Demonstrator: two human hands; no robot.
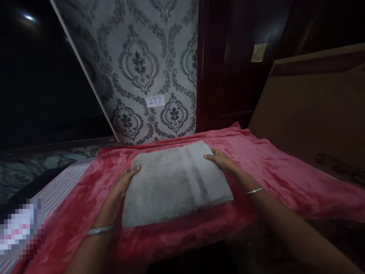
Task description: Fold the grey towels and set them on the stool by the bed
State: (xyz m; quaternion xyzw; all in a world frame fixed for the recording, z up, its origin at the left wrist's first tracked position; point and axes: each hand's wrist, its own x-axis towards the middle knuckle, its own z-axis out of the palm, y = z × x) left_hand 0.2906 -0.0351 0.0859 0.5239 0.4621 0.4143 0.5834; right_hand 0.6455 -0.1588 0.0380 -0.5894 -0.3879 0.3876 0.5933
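Note:
A folded grey towel (162, 186) with a paler band near its right end is spread flat between my hands. My left hand (125, 180) grips its left edge, thumb on top and the fingers hidden beneath. On the opposite edge, my right hand (221, 160) pinches the towel with the thumb over the pale end. Below the towel lies a red-pink plush blanket (256, 163); whether the towel touches it or is held just above it, I cannot tell. Each wrist wears a silver bangle.
Behind the blanket rises a patterned wall (139, 64) with a paper label (155, 101) reading 277. A large dark screen (48, 83) stands at the left, a cardboard box (313, 110) at the right. Striped cloth (67, 179) lies left of the blanket.

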